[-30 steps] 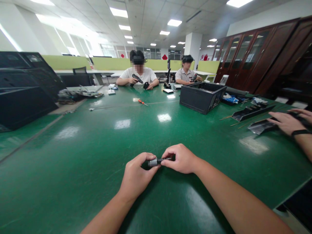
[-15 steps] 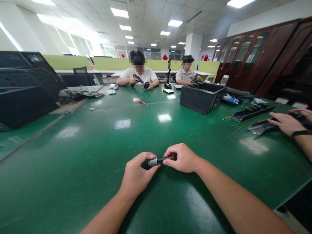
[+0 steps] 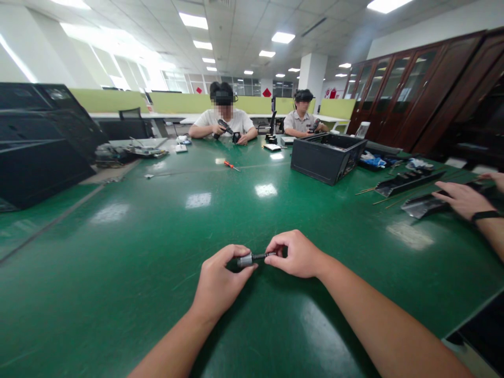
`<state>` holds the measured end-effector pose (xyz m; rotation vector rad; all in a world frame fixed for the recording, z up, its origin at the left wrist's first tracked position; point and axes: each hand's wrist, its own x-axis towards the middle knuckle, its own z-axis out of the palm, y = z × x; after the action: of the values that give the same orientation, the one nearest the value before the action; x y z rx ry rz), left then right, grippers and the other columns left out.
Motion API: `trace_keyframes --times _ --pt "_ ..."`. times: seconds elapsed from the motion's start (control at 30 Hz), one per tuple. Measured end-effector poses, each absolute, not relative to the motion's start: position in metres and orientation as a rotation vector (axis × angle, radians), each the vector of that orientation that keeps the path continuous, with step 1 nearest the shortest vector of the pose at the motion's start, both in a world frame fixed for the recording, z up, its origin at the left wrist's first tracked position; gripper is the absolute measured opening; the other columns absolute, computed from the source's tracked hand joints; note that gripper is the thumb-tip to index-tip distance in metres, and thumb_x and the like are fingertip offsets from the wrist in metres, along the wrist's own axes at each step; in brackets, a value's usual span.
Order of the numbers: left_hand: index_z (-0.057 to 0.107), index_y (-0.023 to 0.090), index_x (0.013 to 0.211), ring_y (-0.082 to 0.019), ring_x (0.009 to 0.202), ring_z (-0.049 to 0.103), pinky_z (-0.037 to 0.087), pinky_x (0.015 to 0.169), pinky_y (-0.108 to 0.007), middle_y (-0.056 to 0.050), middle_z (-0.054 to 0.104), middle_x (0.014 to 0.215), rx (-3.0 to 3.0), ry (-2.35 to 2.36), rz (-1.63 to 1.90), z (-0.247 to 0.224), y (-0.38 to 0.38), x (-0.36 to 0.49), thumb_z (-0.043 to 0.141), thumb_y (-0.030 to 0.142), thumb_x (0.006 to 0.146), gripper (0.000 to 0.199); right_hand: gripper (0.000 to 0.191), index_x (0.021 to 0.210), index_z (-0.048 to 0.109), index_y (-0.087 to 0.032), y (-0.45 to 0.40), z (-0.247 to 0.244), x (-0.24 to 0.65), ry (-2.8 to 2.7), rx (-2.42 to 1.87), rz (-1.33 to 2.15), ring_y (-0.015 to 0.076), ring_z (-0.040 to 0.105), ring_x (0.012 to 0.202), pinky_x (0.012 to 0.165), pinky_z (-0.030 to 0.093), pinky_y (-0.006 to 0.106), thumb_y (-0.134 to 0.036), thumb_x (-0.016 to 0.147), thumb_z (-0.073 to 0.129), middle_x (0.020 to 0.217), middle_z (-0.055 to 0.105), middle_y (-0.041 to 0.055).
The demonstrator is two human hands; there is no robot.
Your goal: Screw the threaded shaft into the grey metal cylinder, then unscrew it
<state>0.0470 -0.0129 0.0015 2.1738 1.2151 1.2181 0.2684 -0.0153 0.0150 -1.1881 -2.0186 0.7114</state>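
Observation:
Low over the middle of the green table, my left hand (image 3: pixel 220 278) grips a small silver cylinder (image 3: pixel 244 260) between thumb and fingers. A thin dark shaft (image 3: pixel 259 256) sticks out of the cylinder's right end. My right hand (image 3: pixel 293 254) pinches the far end of this shaft, where a short ringed dark piece (image 3: pixel 270 254) shows at the fingertips. I cannot tell whether that piece is separate from the shaft. Cylinder and shaft lie nearly level, in line with each other.
An orange screwdriver (image 3: pixel 231 166) lies ahead on the table (image 3: pixel 177 220). A black metal case (image 3: pixel 321 160) stands right of centre. At far right, another person's hand (image 3: pixel 459 199) touches a dark metal channel (image 3: pixel 421 206). Two people sit opposite, holding power drills. Large black cases (image 3: pixel 39 152) stand at left.
My right hand has shifted slightly to the right, so a little more of the shaft shows between my hands. The left hand has barely moved.

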Motion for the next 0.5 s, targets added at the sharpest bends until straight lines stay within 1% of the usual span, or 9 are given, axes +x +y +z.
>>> trace_keyframes --times 0.5 --pt "0.07 0.021 0.087 -0.019 0.084 0.069 0.056 0.081 -0.03 -0.001 0.073 0.09 2.17 1.229 1.236 0.002 -0.0105 0.045 0.077 0.028 0.073 0.017 0.009 0.08 0.074 -0.017 -0.0112 0.0119 0.2714 -1.995 -1.195 0.706 0.0125 0.062 0.061 0.06 0.045 0.022 -0.026 0.078 0.072 0.069 0.069 0.0011"
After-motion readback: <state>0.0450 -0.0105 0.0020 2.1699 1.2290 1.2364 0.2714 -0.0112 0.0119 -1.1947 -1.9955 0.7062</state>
